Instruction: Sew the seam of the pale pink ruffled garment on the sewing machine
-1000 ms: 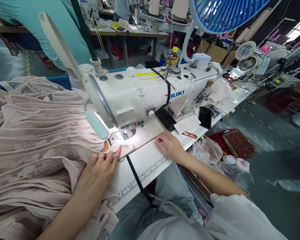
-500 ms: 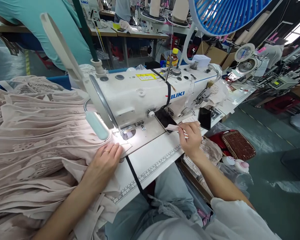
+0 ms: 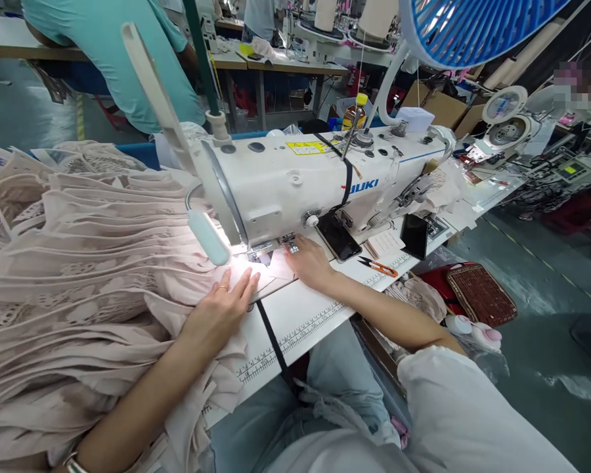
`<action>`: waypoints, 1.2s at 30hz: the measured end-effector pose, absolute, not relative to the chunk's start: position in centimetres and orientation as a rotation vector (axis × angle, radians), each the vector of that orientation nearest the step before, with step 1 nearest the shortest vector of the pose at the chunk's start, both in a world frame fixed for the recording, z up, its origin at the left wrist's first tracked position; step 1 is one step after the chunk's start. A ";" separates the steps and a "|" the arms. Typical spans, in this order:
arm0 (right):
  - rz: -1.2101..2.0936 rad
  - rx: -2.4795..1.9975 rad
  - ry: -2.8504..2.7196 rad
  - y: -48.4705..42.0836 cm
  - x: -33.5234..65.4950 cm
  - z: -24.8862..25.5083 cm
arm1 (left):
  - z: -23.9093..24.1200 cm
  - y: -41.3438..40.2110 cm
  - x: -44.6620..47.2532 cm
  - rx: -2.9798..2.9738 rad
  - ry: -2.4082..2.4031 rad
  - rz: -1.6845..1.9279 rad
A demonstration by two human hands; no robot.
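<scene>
My left hand [image 3: 221, 302] lies flat with fingers spread on pale pink fabric [image 3: 177, 279], just left of the needle area of a white sewing machine [image 3: 270, 190]. My right hand [image 3: 309, 261] is by the presser foot, thumb and fingers closed on a small pale fabric piece [image 3: 279, 265]; its fingertips are partly hidden under the machine head. Orange-handled thread snips [image 3: 378, 266] rest on the table to the right of that hand. A lamp [image 3: 208, 236] lights the needle area.
Heaped pale lace garments [image 3: 88, 263] cover the left side. Behind the right hand lie a phone [image 3: 338, 236], a card [image 3: 385, 243] and a second dark phone [image 3: 414, 235]. A blue fan [image 3: 482, 29] hangs above. A person in a teal top [image 3: 113, 59] sits beyond.
My right hand has moved left from beside the phone to the presser foot with the fabric piece. The snips now lie on the table. My left hand's fingers have spread.
</scene>
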State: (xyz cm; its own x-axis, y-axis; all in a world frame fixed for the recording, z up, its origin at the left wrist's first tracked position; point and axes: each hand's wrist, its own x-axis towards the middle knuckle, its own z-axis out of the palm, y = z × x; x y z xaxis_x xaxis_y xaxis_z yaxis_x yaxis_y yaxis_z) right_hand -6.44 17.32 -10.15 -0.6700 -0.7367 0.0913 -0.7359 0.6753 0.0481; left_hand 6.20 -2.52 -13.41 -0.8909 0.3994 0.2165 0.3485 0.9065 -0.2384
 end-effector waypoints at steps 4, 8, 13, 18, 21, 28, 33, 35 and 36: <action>-0.021 1.555 -2.578 18.5 -5.1 -10.6 | -12.6 0.6 6.3 -0.493 -2.945 0.291; -0.133 1.512 -2.614 18.8 -4.2 -11.0 | -12.4 2.1 6.4 -0.445 -2.960 0.286; -0.130 1.394 -2.708 18.1 -3.8 -10.5 | -11.6 1.0 5.8 -0.571 -2.799 0.395; -0.146 1.367 -2.789 17.6 -3.3 -9.8 | -12.7 0.2 5.5 -0.593 -2.694 0.378; -0.131 1.338 -2.833 17.5 -3.6 -9.6 | -13.4 0.0 6.1 -0.565 -2.730 0.287; 0.017 1.379 -2.907 16.5 -5.5 -9.9 | -12.5 0.8 6.1 -0.598 -2.791 0.230; 0.522 1.253 -2.965 15.4 -6.2 -11.6 | -12.8 0.3 5.6 -0.523 -2.880 0.107; 0.697 1.163 -2.957 15.3 -6.3 -12.2 | -13.2 -0.3 5.7 -0.373 -2.887 -0.037; 0.769 1.132 -2.946 15.4 -6.2 -12.3 | -13.4 -0.6 5.8 -0.302 -2.875 -0.130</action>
State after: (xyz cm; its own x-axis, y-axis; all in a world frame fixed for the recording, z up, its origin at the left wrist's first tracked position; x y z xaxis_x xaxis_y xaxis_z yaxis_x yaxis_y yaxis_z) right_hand -6.24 15.37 -12.32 -0.7522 -0.6554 0.0682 -0.6050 0.6460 -0.4654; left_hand 5.77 -0.56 -13.41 -0.9480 0.1935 0.2529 0.2155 0.9745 0.0623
